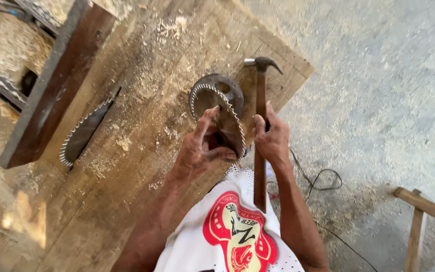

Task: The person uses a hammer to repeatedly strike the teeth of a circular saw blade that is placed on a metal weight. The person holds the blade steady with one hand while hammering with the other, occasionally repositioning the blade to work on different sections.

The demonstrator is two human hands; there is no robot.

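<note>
Two bare hands work at the edge of a sawdust-strewn wooden table (142,75). The left hand (200,148) has its fingers (205,121) curled around a loose circular saw blade (222,118), holding it tilted on edge over a round metal disc (227,85) lying on the table. The right hand (272,138) grips the wooden handle of a claw hammer (261,106), its head pointing away, just beside the blade. Another toothed blade (84,131) rises from a slot in the table, well apart to the left.

Rough wooden saw table (142,166) dusted with sawdust, toothed blade (81,133) rising through its slot, long wooden fence board (56,85) lying across it, round metal disc (226,85) resting near its far corner
</note>
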